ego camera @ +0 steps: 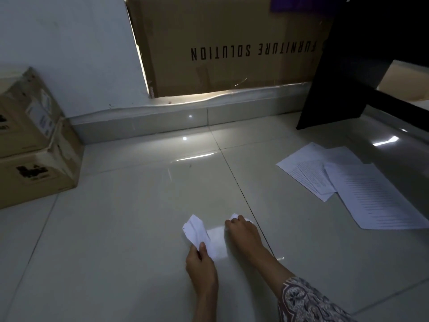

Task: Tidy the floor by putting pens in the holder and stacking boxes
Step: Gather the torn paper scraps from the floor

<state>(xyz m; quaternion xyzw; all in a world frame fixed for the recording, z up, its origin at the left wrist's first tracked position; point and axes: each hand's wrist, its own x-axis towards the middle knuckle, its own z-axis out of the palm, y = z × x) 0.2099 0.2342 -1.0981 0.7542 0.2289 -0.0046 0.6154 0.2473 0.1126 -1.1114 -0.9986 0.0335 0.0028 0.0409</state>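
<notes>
Crumpled paper (234, 217) half-hidden under right hand (242, 231)

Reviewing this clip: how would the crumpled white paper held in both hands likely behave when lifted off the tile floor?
The crumpled white paper probably lifts as very light and floppy: it is thin and creased, pinched by the left hand and gripped by the right hand. It may slide easily, since the glossy tile floor looks smooth. It could tear if pulled apart.

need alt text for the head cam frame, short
Both bare hands hold crumpled white paper low over a pale tiled floor: the left hand pinches one piece, the right hand grips another. Printed white sheets lie scattered at right, and two stacked brown cardboard boxes stand at left.
</notes>
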